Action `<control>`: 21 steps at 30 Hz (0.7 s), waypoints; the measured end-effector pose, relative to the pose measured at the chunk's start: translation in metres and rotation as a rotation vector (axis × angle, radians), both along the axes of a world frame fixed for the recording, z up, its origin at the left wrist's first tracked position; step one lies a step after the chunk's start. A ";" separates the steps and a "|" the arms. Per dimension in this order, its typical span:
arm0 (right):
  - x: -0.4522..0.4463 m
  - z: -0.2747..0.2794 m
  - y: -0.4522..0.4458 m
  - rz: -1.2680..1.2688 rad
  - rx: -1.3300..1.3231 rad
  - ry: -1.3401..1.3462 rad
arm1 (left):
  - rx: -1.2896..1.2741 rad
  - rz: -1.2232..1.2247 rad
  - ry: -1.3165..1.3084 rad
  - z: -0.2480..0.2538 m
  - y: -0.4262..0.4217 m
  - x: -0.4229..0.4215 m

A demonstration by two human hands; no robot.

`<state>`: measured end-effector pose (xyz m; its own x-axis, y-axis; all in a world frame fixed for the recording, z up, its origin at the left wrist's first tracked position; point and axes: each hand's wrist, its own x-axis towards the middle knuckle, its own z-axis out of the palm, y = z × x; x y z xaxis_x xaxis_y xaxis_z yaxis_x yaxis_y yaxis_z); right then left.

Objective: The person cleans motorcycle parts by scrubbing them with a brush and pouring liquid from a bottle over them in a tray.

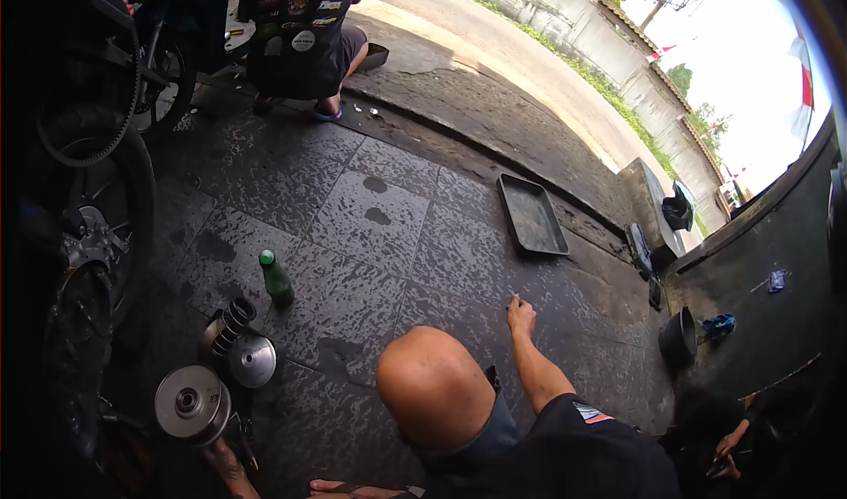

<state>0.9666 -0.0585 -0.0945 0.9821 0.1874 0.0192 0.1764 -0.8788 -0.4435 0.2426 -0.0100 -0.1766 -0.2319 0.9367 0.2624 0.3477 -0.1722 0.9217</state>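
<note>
Much of left hand hidden behind round metal part.

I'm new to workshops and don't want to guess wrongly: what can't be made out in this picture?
All in the head view:
Left hand: its grip is mostly hidden behind the metal drum.
Right hand: too small to tell whether its fingers hold anything.
Crouching person: head cut off by the top edge.
Large wheel at left: partly lost in deep shadow.
Green bottle: its dark body hides how full it is.
</note>
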 end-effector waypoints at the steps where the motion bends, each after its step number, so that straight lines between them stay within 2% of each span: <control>1: 0.024 -0.009 -0.001 -0.035 -0.006 0.009 | 0.015 0.007 0.022 -0.007 -0.002 -0.005; 2: 0.041 -0.007 0.006 -0.065 0.006 0.019 | 0.030 0.013 0.044 -0.014 -0.004 -0.010; 4: 0.073 -0.005 0.016 -0.130 0.009 0.036 | 0.102 0.080 0.287 -0.031 -0.004 -0.019; 5: 0.093 -0.009 0.023 -0.162 0.003 0.041 | 0.108 0.101 0.311 -0.016 0.001 -0.005; 7: 0.141 -0.024 0.034 -0.182 -0.037 0.056 | -0.094 0.104 -0.193 0.044 0.011 0.046; 9: 0.186 -0.043 0.047 -0.259 -0.041 0.113 | -0.187 0.151 -0.453 0.086 0.015 0.079; 12: 0.249 -0.072 0.055 -0.293 0.147 0.299 | -0.235 0.186 -0.708 0.129 0.018 0.120; 13: 0.276 -0.094 0.056 -0.297 0.200 0.307 | -0.249 0.193 -0.769 0.138 0.018 0.130; 14: 0.296 -0.100 0.058 -0.298 0.254 0.447 | -0.252 0.208 -0.806 0.146 0.017 0.138; 15: 0.312 -0.105 0.061 -0.289 0.245 0.472 | -0.258 0.225 -0.835 0.152 0.018 0.142; 21: 0.326 -0.102 0.146 -0.073 0.089 0.343 | -0.288 0.306 -0.852 0.153 0.017 0.145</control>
<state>1.2926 0.0873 -0.1966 0.9451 0.1290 -0.3003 -0.0576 -0.8386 -0.5417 0.3873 0.0067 -0.0238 -0.4848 0.8060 -0.3395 -0.4690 0.0881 0.8788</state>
